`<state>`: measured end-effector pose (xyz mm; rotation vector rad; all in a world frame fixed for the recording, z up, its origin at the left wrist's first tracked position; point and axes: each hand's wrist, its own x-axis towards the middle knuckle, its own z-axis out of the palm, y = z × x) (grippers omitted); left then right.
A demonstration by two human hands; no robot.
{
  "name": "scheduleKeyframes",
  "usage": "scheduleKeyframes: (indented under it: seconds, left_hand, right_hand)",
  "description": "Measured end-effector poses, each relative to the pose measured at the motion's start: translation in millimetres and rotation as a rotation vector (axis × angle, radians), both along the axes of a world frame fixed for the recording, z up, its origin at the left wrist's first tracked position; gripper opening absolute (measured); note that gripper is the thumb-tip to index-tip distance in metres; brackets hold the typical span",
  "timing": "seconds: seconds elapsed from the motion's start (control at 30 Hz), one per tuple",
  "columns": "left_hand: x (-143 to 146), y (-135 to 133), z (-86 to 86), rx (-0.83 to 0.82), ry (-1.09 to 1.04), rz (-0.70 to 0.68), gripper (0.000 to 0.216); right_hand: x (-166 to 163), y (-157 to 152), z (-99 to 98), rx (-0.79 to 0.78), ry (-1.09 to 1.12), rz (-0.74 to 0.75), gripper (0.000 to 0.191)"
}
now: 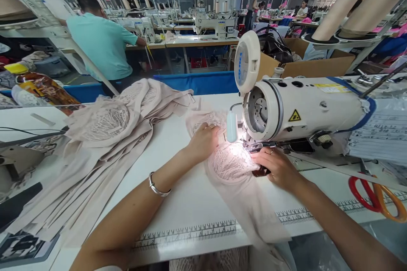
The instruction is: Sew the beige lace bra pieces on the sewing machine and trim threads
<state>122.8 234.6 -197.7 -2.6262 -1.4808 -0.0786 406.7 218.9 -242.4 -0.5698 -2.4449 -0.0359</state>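
A pale pink lace bra piece [232,165] lies under the needle area of a white sewing machine [305,106], lit by a small lamp [232,127]. My left hand [205,142] is closed on the fabric's far part, left of the needle, fingers curled. My right hand [276,165] rests at the fabric's right edge beside the presser foot, fingertips together on the cloth; the thumb is mostly hidden. A long plain strip of the piece hangs over the table's front edge. To the left lies a pile of similar lace pieces [108,123].
Scissors [375,197] with red and orange handles lie at the right. A printed ruler [190,235] runs along the table's front edge. A bottle [44,89] leans at the left. Thread cones [333,17] and a cardboard box [314,67] stand behind the machine. A person in a turquoise shirt [98,42] sits ahead.
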Motion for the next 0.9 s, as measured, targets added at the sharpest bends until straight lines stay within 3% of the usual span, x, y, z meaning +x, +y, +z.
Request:
scheduleKeyframes:
  seconds: [0.1, 0.2, 0.4, 0.5, 0.6, 0.7, 0.9]
  left_hand:
    - [-11.4, 1.2, 8.5, -0.06, 0.015, 0.036, 0.01]
    - [-19.6, -0.4, 14.9, -0.15, 0.037, 0.039, 0.024]
    - [-18.0, -2.0, 16.7, -0.116, -0.124, -0.183, 0.045]
    - [-18.3, 2.6, 14.2, -0.333, -0.251, -0.266, 0.033]
    - [-21.5, 8.1, 12.1, -0.512, -0.278, -0.203, 0.031]
    - [-26.0, 12.3, 10.5, -0.553, -0.268, -0.064, 0.036]
    - [-31.6, 18.3, 8.2, -0.707, -0.399, -0.069, 0.026]
  right_hand:
    - [0.2, 0.2, -0.5, 0.003, 0.008, 0.007, 0.052]
    - [0.6, 0.1, -0.7, -0.004, 0.01, 0.003, 0.056]
    - [-0.1, 1.1, -1.1, 0.009, 0.009, 0.014, 0.06]
    - [-1.4, 1.5, -1.2, 0.032, 0.01, 0.014, 0.06]
    - [-2.1, 1.0, 0.1, 0.054, 0.007, 0.013, 0.059]
    - [-1.6, 0.6, 1.3, 0.058, 0.003, 0.008, 0.059]
    - [0.8, 1.5, -1.0, 0.04, -0.009, 0.012, 0.06]
